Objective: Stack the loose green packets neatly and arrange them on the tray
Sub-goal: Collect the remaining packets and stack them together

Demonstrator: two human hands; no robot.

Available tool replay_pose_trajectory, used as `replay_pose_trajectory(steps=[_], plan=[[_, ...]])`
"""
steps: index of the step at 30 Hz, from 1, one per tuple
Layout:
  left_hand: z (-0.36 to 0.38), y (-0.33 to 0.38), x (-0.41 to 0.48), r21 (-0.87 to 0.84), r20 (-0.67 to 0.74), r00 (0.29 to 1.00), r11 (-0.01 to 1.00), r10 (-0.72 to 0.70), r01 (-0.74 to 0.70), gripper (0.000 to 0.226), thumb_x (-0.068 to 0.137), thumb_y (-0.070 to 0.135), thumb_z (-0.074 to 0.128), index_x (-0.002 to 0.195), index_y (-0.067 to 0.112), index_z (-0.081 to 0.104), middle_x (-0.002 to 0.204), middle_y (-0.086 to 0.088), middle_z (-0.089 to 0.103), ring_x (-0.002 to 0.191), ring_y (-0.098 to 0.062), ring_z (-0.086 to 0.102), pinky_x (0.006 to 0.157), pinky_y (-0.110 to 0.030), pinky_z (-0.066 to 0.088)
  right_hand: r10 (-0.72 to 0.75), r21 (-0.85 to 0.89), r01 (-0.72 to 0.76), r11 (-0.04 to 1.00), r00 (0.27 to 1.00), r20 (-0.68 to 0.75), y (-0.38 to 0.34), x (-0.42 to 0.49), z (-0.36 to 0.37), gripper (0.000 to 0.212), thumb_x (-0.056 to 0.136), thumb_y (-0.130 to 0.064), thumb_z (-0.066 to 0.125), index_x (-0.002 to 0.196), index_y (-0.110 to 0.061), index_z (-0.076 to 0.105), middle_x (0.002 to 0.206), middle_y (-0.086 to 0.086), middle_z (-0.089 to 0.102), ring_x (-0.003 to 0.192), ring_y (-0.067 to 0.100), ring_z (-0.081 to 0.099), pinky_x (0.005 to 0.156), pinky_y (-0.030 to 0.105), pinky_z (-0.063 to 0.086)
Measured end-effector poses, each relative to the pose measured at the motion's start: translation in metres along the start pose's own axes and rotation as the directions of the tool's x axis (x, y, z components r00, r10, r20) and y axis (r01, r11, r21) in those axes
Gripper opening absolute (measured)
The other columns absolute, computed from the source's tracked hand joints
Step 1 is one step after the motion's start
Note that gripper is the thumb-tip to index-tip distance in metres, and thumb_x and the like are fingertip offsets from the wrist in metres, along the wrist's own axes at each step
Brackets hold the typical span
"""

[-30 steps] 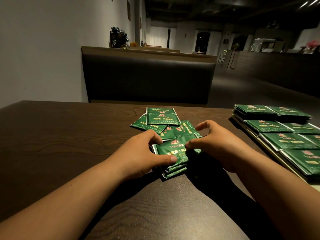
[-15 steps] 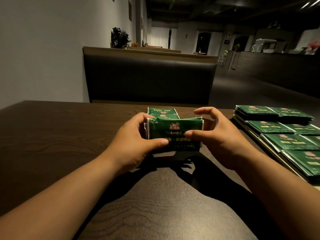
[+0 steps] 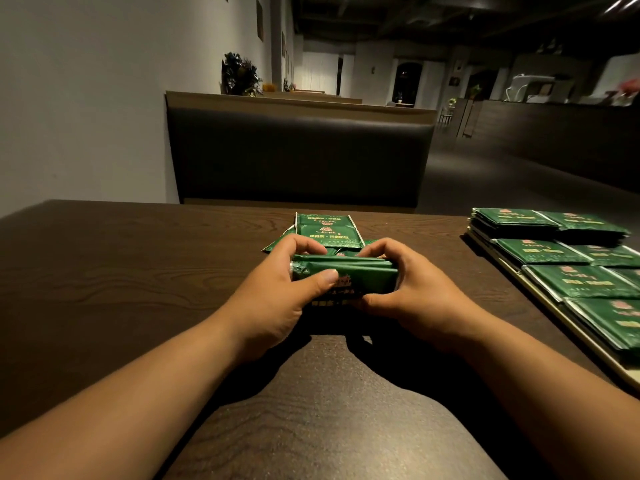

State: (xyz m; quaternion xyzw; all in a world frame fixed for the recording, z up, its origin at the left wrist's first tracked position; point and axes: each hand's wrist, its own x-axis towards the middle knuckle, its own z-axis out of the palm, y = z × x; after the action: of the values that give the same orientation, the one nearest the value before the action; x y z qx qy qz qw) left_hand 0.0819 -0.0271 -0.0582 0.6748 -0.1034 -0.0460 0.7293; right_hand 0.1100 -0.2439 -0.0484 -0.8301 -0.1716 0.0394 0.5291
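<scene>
Step in hand: a bundle of green packets point(image 3: 346, 277) is being squared up between the 2 hands, judged from the way it is stood on its long edge above the table point(image 3: 104, 271).
Left hand point(image 3: 277, 299): closed on the bundle's left end, with the thumb laid across the near face and the fingers curled over the top edge.
Right hand point(image 3: 412, 292): closed on the right end in the same manner, thumb low on the near face, fingers over the top.
Bundle position: held just in front of the loose packets point(image 3: 325, 230), which lie flat and overlapping on the table behind it.
Contact with table: whether the bundle's lower edge rests on the wood cannot be told, as it is hidden by the hands.
Tray point(image 3: 568, 327): set well apart to the right, already lined with rows of stacked packets point(image 3: 540, 251).
Doing it well: the grip is best kept light, so that the slippery packets can settle level when the lower edge is tapped down.
Ends: the short sides are best pressed inward evenly by both hands, so that no packet juts out.
Risk: a middle packet may be squeezed out if the pressure is uneven.
</scene>
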Motion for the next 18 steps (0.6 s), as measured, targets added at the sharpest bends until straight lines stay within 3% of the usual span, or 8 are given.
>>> replay_pose_trajectory(steps=[3,6,11,15,18], plan=[[-0.005,-0.003,0.003,0.075,-0.01,0.996,0.994,0.087,-0.086,0.04,0.092,0.004,0.07,0.122,0.023,0.052,0.125,-0.008,0.068,0.111,-0.028,0.072,0.09,-0.052,0.061,-0.03,-0.048,0.028,0.998,0.998,-0.051,0.0,0.001,0.0,0.043,0.082,0.01,0.074,0.108,-0.022,0.062,0.1,-0.002,0.068,0.07,-0.003,0.069,0.06,0.015,0.053],[-0.01,-0.005,0.003,0.143,0.01,1.0,0.989,0.019,-0.02,0.049,0.087,0.008,0.079,0.12,0.031,0.053,0.124,-0.008,0.067,0.106,-0.028,0.074,0.083,-0.048,0.063,-0.012,-0.043,0.011,0.999,1.0,-0.026,0.002,-0.002,0.004,0.045,0.081,0.002,0.08,0.111,-0.025,0.059,0.109,0.0,0.069,0.079,0.006,0.072,0.068,0.026,0.061],[-0.008,-0.008,0.002,0.171,-0.008,1.0,0.985,0.004,-0.002,0.043,0.085,0.004,0.08,0.115,0.027,0.059,0.123,-0.009,0.068,0.107,-0.029,0.073,0.086,-0.051,0.063,0.002,0.003,-0.002,1.0,0.999,-0.041,0.004,-0.003,0.008,0.045,0.084,-0.005,0.081,0.115,-0.02,0.052,0.107,0.001,0.068,0.075,0.003,0.072,0.065,0.021,0.056],[-0.004,-0.009,0.004,0.067,-0.03,0.999,0.997,-0.028,0.03,0.04,0.087,-0.006,0.074,0.115,0.018,0.059,0.121,-0.017,0.069,0.104,-0.032,0.075,0.089,-0.054,0.061,-0.007,0.007,0.007,1.0,0.999,-0.04,0.005,-0.003,0.011,0.036,0.084,-0.008,0.072,0.106,-0.025,0.05,0.111,0.018,0.068,0.082,0.024,0.071,0.071,0.044,0.059],[0.0,-0.008,0.004,0.037,-0.025,0.999,0.999,-0.024,0.024,0.037,0.088,-0.011,0.07,0.113,0.015,0.059,0.118,-0.019,0.071,0.101,-0.034,0.076,0.084,-0.048,0.063,0.011,0.029,-0.01,1.0,0.998,-0.06,0.002,-0.005,0.013,0.031,0.081,-0.012,0.068,0.103,-0.023,0.049,0.112,0.023,0.067,0.085,0.027,0.069,0.073,0.047,0.058]])
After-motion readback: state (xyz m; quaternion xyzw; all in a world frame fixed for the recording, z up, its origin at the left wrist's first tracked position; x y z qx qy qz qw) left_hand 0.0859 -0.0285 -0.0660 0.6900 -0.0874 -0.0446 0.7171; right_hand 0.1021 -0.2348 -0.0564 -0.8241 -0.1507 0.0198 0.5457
